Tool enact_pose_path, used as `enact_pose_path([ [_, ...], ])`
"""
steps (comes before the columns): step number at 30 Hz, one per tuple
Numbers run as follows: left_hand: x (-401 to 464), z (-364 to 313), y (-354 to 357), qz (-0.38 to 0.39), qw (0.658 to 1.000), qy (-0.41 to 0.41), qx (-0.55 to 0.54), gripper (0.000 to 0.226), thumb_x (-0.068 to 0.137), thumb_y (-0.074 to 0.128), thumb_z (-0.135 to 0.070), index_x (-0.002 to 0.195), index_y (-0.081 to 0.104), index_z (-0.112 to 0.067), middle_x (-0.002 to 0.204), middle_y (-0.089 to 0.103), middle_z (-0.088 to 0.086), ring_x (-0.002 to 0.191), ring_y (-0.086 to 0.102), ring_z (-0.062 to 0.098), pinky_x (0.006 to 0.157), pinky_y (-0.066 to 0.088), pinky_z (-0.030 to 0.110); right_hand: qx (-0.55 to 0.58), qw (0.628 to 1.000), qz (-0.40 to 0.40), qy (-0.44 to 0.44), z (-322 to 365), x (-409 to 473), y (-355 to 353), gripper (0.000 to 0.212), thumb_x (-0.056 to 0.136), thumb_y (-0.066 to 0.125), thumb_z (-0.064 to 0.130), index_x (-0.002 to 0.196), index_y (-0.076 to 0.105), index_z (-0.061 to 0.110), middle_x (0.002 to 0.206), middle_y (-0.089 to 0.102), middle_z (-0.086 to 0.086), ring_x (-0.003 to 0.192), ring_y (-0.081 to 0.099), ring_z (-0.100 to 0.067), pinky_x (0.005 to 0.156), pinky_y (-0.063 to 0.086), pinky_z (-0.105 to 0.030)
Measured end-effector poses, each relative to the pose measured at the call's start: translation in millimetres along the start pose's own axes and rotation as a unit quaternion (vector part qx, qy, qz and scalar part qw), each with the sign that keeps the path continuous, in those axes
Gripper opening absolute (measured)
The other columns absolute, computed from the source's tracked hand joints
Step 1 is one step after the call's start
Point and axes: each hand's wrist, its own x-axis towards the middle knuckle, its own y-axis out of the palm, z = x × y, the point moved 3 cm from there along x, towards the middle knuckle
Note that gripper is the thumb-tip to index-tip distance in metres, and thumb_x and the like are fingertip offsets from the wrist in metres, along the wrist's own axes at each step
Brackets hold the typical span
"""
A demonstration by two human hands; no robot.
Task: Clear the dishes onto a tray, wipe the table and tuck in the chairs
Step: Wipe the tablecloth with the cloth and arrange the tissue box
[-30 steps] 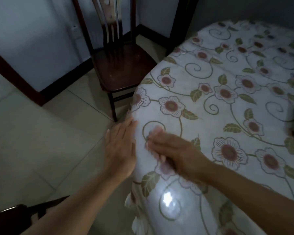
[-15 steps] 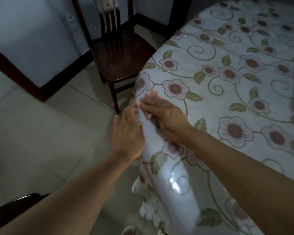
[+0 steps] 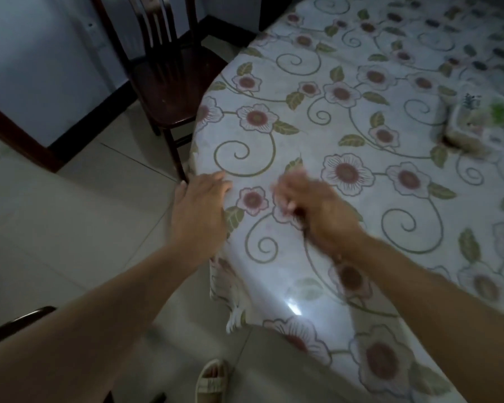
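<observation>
A round table [image 3: 300, 112] under a glossy floral cloth fills the right side of the head view. My left hand [image 3: 200, 210] lies flat against the table's left edge, fingers straight and pointing away from me. My right hand [image 3: 312, 207] is over the cloth a little to the right of it, blurred by motion, fingers loosely bent, with nothing visible in it. A dark wooden chair [image 3: 169, 82] stands pulled out from the table at the upper left.
A clear plastic container [image 3: 477, 123] with something inside sits on the table at the far right. The curved top of another dark chair [image 3: 15, 321] shows at the lower left. My sandalled foot [image 3: 211, 379] is on the pale tiled floor.
My right hand, which was at the table edge touching my left hand, has drawn back to the right across the cloth. My left hand stays at the edge. The view has shifted right.
</observation>
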Motion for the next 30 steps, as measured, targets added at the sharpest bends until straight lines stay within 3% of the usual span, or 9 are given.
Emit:
enact_pose_path([
  [3,-22.2,-21.2,12.6,-0.007,0.999,0.016,0.036,0.046,0.082,0.050,-0.004,0.128,0.054,-0.011,0.137,0.051,0.003,0.124,0.041,0.025,0.104,0.028,0.038,0.000,0.995,-0.055,0.082,-31.8,18.2,-5.8,0.037,0.094,0.047,0.013,0.130,0.056,0.009,0.141,0.049,-0.011,0.128,0.046,-0.029,0.110,0.033,-0.039],
  [5,-34.3,-33.2,18.5,-0.015,0.997,0.015,0.071,0.049,0.082,0.052,-0.003,0.131,0.051,-0.012,0.136,0.052,0.001,0.120,0.042,0.025,0.099,0.032,0.037,0.010,0.994,-0.054,0.092,-16.9,4.6,9.1,0.038,0.096,0.043,0.021,0.131,0.056,0.013,0.141,0.049,-0.011,0.128,0.046,-0.029,0.109,0.036,-0.040],
  [10,-35.5,-45.3,20.9,0.017,0.992,-0.019,0.124,0.051,0.084,0.047,-0.006,0.134,0.045,-0.015,0.148,0.037,-0.002,0.127,0.032,0.024,0.108,0.027,0.043,0.008,0.995,0.011,-0.098,40.8,-120.2,31.6,0.041,0.093,0.055,0.009,0.134,0.052,0.009,0.146,0.041,-0.013,0.139,0.034,-0.030,0.109,0.035,-0.047],
  [14,-43.3,-66.8,28.4,0.045,0.986,-0.071,0.141,0.058,0.087,0.044,-0.010,0.143,0.030,-0.010,0.154,0.024,0.005,0.136,0.023,0.027,0.114,0.018,0.047,0.015,0.979,0.069,-0.190,33.7,-193.2,18.0,0.039,0.096,0.040,0.014,0.133,0.054,0.012,0.145,0.046,-0.004,0.139,0.035,-0.021,0.110,0.035,-0.042],
  [17,-57.1,-101.2,45.4,0.038,0.992,-0.011,0.122,0.052,0.085,0.048,-0.010,0.136,0.041,-0.012,0.147,0.036,0.007,0.135,0.028,0.026,0.113,0.018,0.050,-0.033,0.999,-0.007,-0.024,-35.5,-172.0,-21.7,0.043,0.091,0.045,0.009,0.133,0.053,0.014,0.138,0.052,-0.009,0.129,0.048,-0.027,0.109,0.037,-0.047],
  [20,-66.7,-132.8,65.3,0.031,0.994,0.044,0.094,0.049,0.089,0.046,-0.012,0.137,0.043,-0.016,0.148,0.037,0.002,0.136,0.027,0.023,0.112,0.017,0.049,-0.056,0.990,-0.042,0.120,-110.3,-139.0,-64.5,0.045,0.093,0.046,0.000,0.137,0.049,0.011,0.143,0.046,-0.011,0.135,0.039,-0.030,0.116,0.025,-0.043],
  [24,-71.9,-138.5,77.1,0.039,0.996,0.027,0.074,0.050,0.091,0.043,-0.013,0.140,0.038,-0.020,0.153,0.029,-0.002,0.140,0.020,0.023,0.112,0.019,0.051,-0.032,0.969,-0.100,0.224,-94.0,-144.9,-41.3,0.050,0.097,0.039,0.016,0.147,0.033,0.021,0.154,0.029,-0.005,0.139,0.030,-0.025,0.116,0.023,-0.033],
  [27,-73.1,-138.1,75.6,0.048,0.994,0.013,0.097,0.055,0.090,0.044,-0.010,0.143,0.034,-0.022,0.155,0.024,-0.004,0.141,0.016,0.022,0.112,0.018,0.053,0.010,0.995,-0.054,0.084,-11.0,-205.4,-2.0,0.049,0.099,0.031,0.028,0.148,0.028,0.026,0.158,0.018,-0.001,0.145,0.019,-0.018,0.117,0.023,-0.035],
  [30,-73.7,-158.9,74.7,0.044,0.994,0.024,0.097,0.052,0.088,0.048,-0.010,0.139,0.040,-0.018,0.151,0.031,-0.001,0.139,0.021,0.022,0.112,0.017,0.053,0.051,0.995,0.002,-0.087,16.0,-257.4,0.1,0.039,0.100,0.035,0.020,0.137,0.049,0.018,0.149,0.041,0.000,0.141,0.030,-0.017,0.114,0.029,-0.035],
])
